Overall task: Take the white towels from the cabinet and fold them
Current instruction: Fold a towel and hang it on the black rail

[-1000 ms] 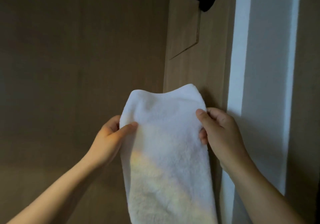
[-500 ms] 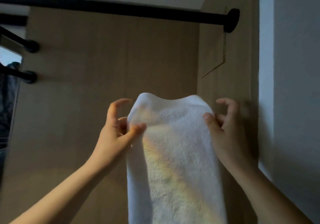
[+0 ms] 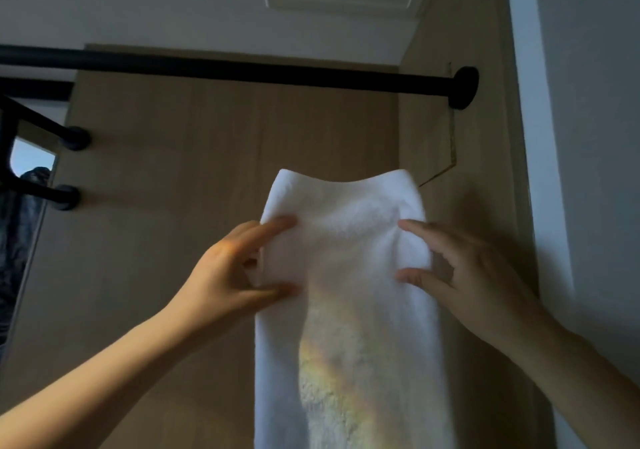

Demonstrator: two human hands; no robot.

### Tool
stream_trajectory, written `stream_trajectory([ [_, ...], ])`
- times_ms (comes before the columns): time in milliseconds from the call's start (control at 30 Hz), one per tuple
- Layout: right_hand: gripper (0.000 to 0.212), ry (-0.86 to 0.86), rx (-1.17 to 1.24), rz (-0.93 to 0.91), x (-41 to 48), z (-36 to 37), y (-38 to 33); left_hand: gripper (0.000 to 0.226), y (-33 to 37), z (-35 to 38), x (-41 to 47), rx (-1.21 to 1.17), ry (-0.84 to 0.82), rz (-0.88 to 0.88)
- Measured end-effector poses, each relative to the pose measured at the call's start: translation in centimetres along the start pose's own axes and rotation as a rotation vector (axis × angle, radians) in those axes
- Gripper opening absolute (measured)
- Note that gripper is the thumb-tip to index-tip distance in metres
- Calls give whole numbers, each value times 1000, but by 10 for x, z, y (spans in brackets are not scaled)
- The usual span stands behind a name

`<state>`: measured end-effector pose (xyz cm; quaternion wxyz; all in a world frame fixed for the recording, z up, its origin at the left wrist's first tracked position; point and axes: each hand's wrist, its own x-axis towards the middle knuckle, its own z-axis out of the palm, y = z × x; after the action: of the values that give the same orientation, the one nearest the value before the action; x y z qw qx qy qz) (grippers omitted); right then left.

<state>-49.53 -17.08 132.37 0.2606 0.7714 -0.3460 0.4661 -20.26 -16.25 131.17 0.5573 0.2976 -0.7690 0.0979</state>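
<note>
A white fluffy terry towel (image 3: 346, 327) hangs in the air in front of the light wooden back panel of the cabinet (image 3: 166, 226). It runs from the centre of the view down past the 6 o'clock edge. Its top edge sags slightly in the middle.

The left hand (image 3: 221, 275) grips the towel's 9 o'clock edge. Forefinger and thumb are spread on the front, and the other fingers are tucked behind the cloth. The right hand (image 3: 478, 282) grips the 3 o'clock edge in the same way.

At 12 o'clock from the towel, well apart from it, a round black metal hanging rod (image 3: 242, 74) crosses the cabinet. It ends in a black disc mount (image 3: 465, 88) on the wooden side panel. Two short black pegs (image 3: 74, 138) sit at 9 o'clock. A white wall (image 3: 588, 136) stands at 3 o'clock.
</note>
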Motion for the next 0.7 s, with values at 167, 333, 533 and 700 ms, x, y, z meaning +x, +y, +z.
stream_trajectory([
  [167,69,66,-188,-55,28,-10,-1,88,8,-15,35,272,16,129],
  [333,79,121,-318,-40,65,-26,5,95,24,-31,85,594,28,191],
  [533,77,250,-429,-82,119,-63,11,98,46,-57,153,688,61,296],
  [700,77,272,-496,-103,164,-81,11,100,46,-71,192,726,57,250],
])
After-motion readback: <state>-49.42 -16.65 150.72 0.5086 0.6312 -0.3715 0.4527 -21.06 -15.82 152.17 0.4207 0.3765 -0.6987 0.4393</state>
